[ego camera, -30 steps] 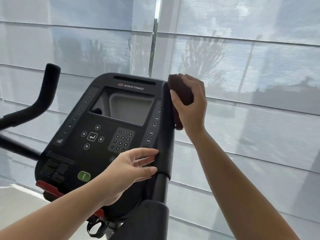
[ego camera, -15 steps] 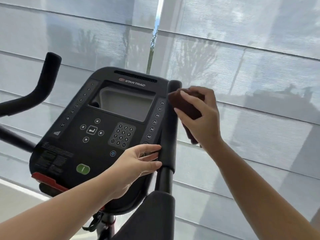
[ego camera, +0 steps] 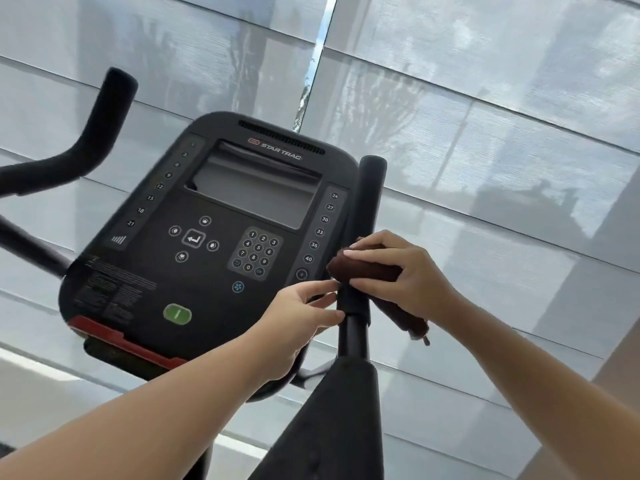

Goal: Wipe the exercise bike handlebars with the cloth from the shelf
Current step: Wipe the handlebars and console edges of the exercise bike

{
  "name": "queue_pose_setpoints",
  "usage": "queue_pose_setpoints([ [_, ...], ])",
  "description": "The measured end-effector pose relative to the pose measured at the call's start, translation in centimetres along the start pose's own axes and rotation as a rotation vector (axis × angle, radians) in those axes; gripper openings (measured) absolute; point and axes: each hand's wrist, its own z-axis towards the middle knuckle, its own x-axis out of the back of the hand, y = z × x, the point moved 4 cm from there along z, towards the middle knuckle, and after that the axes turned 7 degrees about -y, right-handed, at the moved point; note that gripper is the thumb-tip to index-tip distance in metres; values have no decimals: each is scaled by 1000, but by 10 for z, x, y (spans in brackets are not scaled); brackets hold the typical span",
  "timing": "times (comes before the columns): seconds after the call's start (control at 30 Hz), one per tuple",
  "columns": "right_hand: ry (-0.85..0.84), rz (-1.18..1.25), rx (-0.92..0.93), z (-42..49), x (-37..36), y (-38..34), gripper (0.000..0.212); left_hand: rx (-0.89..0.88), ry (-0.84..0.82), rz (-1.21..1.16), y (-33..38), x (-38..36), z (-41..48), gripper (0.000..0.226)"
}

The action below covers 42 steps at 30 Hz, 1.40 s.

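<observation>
Head view: right hand (ego camera: 410,282) grips the dark cloth (ego camera: 367,270) against the right handlebar (ego camera: 371,202), low on its grip; left hand (ego camera: 294,329), fingers loosely extended, touches the grip's lower end.

My left hand (ego camera: 289,332) and right hand (ego camera: 415,282) lead back into bare forearms, with short, plain fingernails.

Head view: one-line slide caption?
Right hand wraps brown cloth around right handlebar grip; left hand touches it beside the console.
</observation>
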Motion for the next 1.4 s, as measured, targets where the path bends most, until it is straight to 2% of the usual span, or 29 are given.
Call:
queue_pose_setpoints([
  [0.07, -96, -36, -12, -1, 7, -6, 37, -4, 1, 0, -1, -1, 0, 41],
  [0.1, -87, -94, 10, 2, 13, -9, 37, -2, 1, 8, -2, -1, 0, 41],
  [0.27, 301, -394, 142, 51, 46, -24, 37, 13, 3, 10, -2, 1, 2, 41],
  [0.33, 351, -517, 103, 62, 40, -18, 35, 17, -2, 10, -2, 1, 2, 39],
  [0.4, 380, -533, 73, 57, 28, -11, 35, 22, -9, 17, -1, 2, 3, 39],
  [0.53, 207, -422, 66, 24, -2, -3, 33, 23, -10, 20, -2, 1, 5, 41],
  [0.6, 140, -249, 13, 11, -9, -2, 34, 18, -11, 15, -1, 1, 5, 42],
  [0.77, 107, 148, -180, -12, -7, -4, 32, 33, -24, -20, 1, 1, 5, 38],
  [0.87, 125, 332, -171, -42, -13, -8, 30, 38, -65, 16, 6, 1, 3, 35],
  [1.0, 236, 387, -101, -51, -14, -4, 30, 44, -59, 133, 16, 1, 3, 36],
  [1.1, 520, 330, -58, -21, 2, 10, 32, 65, -37, 214, 22, -2, 4, 40],
  [1.2, 821, 375, -34, 19, 24, 27, 32, 89, -10, 303, 27, -6, 4, 41],
  [1.27, 860, 418, -9, 38, 27, 32, 32, 105, -1, 387, 28, -9, 5, 43],
  [1.4, 760, 416, 81, 28, 4, 37, 35, 112, 45, 638, 32, -19, 7, 51],
])
